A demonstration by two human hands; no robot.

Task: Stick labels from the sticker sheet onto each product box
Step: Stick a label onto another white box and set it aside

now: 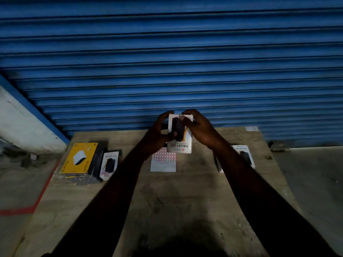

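I hold a white product box [179, 145] upright above the table, its "HALLEY 20K" print upside down toward me. My left hand [160, 129] grips its left side, thumb on the front. My right hand [199, 127] covers its upper right corner, fingers pressing on the top front face where a small pale label shows. Under the box lies the sticker sheet [163, 162], white with rows of red-outlined labels. Another white box [244, 155] lies at the right, partly behind my right forearm. A third white box [109, 164] leans at the left beside a yellow box [79, 158].
The wooden table [167, 201] stands against a blue roller shutter [167, 62]. A dark box [95, 160] sits between the yellow and white boxes at the left. A small white slip [251, 128] lies at the far right corner. Red tape marks the floor at the left.
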